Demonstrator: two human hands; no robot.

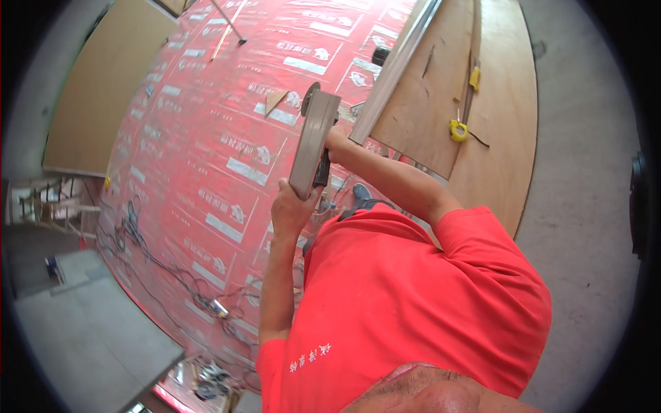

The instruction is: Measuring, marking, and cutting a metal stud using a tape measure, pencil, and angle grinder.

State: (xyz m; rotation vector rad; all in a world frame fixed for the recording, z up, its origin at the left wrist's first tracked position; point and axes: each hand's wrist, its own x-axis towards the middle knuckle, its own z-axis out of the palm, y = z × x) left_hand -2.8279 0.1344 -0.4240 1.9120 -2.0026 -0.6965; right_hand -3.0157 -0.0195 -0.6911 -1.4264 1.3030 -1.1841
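Observation:
My left hand (293, 208) is closed around the near end of a short grey-brown board (313, 141), its thumb on the face. The board is raised in front of me and tilted, its far end pointing away. A thin round disc (310, 98) stands edge-on at the left of that far end. Behind the board's right side, a dark tool body (321, 169) shows; with the disc it looks like an angle grinder, mostly covered by the board. My right hand (335, 142) is closed at the board's right side, fingers partly hidden, apparently around the grinder.
Red printed protective film (234, 151) covers the floor, with a triangular wood offcut (274, 101) and tangled cables (179, 275) on it. At my right, plywood sheets (499, 117) hold a yellow tape measure (458, 130) and a yellow-handled cutter (475, 79). A large panel (103, 82) leans far left.

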